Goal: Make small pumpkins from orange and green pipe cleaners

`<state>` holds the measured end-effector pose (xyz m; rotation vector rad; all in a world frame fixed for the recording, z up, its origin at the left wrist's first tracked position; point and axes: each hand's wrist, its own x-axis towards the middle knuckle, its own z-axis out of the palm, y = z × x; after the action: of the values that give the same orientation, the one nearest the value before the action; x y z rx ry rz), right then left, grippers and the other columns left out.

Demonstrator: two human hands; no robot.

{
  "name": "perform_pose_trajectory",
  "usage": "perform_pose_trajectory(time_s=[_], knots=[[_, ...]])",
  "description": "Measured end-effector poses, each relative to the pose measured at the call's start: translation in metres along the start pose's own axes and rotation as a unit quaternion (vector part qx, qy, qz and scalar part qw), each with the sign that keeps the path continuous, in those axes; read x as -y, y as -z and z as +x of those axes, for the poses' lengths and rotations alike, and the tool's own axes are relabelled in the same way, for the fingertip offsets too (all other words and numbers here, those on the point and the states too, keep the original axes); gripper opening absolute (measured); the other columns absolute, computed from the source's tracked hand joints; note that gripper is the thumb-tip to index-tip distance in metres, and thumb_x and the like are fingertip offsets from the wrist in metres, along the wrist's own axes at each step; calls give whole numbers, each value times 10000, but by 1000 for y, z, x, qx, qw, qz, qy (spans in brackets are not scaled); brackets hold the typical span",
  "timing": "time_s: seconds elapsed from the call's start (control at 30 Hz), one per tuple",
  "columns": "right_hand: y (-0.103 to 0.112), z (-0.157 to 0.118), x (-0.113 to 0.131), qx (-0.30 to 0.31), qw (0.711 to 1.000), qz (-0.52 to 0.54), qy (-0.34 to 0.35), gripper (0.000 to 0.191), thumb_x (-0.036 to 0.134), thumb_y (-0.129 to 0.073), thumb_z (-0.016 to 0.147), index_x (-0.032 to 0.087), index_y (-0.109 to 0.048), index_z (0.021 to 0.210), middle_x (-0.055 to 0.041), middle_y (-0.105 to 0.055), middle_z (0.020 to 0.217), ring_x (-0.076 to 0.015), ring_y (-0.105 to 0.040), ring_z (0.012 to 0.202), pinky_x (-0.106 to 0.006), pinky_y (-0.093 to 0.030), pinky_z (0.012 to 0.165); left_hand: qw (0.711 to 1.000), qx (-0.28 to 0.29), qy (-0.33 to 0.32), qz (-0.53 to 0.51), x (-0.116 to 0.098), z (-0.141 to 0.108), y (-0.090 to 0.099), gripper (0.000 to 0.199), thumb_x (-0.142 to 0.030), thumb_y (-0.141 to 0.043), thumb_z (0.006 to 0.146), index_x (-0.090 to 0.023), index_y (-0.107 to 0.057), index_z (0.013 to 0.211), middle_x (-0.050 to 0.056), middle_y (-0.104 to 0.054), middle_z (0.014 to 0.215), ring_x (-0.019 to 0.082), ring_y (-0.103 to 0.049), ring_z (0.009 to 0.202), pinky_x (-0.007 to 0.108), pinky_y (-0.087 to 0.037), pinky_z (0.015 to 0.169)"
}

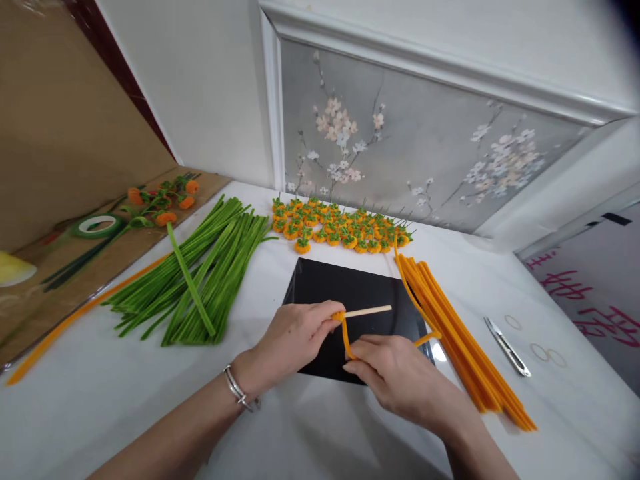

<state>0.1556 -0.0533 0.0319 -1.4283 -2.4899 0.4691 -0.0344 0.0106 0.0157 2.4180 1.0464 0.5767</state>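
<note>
Stick, pale and slim, one: held over the black board, its free end pointing rightward. Left hand, mine, one: fingers clamped on the stick's left end, where orange strip is wrapped in a small coil. Right hand, mine, one: over the board's right part, fingers pinched together on the same strip, which runs down from the coil; its tail shows past my knuckles, by the board's right edge. Orange strips, one bundle: right of the board. Cutter, one: on the desk, farther right of the board. Green strips, one heap: left of the board. Small orange pieces with green tops, many, grouped: on the board's far side. Risks, as I judge them: slack in my right-hand pinch could let the turns spring loose; a slipping left grip could let the stick turn or the coil slide off its end; and the tail, close to the bundle, could snag there and tug the strip askew.
</note>
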Motion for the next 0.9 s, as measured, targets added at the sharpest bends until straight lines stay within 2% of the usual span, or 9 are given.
perform_pose_trajectory(time_s=[0.13, 0.23, 0.37, 0.47, 0.53, 0.67, 0.8, 0.9], knots=[[8, -1, 2, -52, 997, -43, 35, 266, 191, -449, 943, 186, -576, 709, -2, -575, 663, -133, -539, 588, -258, -346, 539, 998, 36, -13, 48, 0, 0, 1, 169, -193, -447, 942, -228, -580, 1041, -21, -696, 847, 151, -649, 717, 224, -381, 595], [12, 2, -2, -108, 991, -41, 62, 259, 218, -428, 962, 172, -624, 798, -18, -583, 680, -139, -545, 613, -252, -383, 570, 995, 63, -40, 71, -2, -1, 1, 168, -174, -440, 942, -228, -574, 1027, -17, -695, 824, 163, -652, 717, 234, -360, 589], [14, 6, -11, -149, 988, 15, 27, 261, 238, -423, 972, 179, -654, 868, -20, -596, 720, -126, -561, 642, -230, -427, 615, 988, 95, -93, 73, -5, -3, 0, 99, -209, -455, 943, -219, -550, 969, -15, -679, 767, 168, -642, 685, 239, -334, 568], [16, 7, -19, -160, 986, 53, -12, 214, 253, -481, 951, 193, -663, 858, -15, -614, 746, -127, -582, 683, -227, -447, 652, 985, 112, -107, 74, -7, -4, 0, 61, -195, -465, 930, -213, -524, 930, -21, -646, 709, 166, -617, 628, 245, -311, 545], [17, 7, -25, -150, 985, 79, -37, 184, 254, -516, 934, 208, -671, 847, -7, -629, 766, -124, -594, 700, -224, -450, 667, 986, 113, -107, 66, -9, -5, 1, 73, -186, -475, 921, -217, -508, 977, -27, -638, 706, 166, -608, 617, 247, -305, 541], [18, 7, -40, -80, 985, 141, -60, 187, 289, -542, 917, 223, -691, 826, 1, -654, 767, -126, -609, 702, -224, -450, 659, 988, 108, -110, 19, -13, -6, 3, 189, -185, -484, 913, -218, -479, 1099, -50, -594, 652, 158, -583, 594, 240, -310, 545], [11, 9, -49, -29, 979, 201, -35, 227, 315, -529, 921, 199, -702, 829, -8, -668, 759, -122, -612, 690, -213, -433, 632, 987, 103, -105, -63, -16, -6, 5, 339, -144, -482, 902, -249, -453, 1223, -84, -555, 613, 119, -528, 537, 209, -316, 525], [5, 8, -46, -10, 979, 203, -24, 270, 326, -502, 932, 187, -692, 799, -4, -639, 718, -114, -572, 631, -211, -395, 573, 989, 74, -92, -87, -15, -4, 7, 322, -136, -469, 903, -265, -514, 1195, -72, -624, 707, 94, -539, 558, 191, -356, 549]])
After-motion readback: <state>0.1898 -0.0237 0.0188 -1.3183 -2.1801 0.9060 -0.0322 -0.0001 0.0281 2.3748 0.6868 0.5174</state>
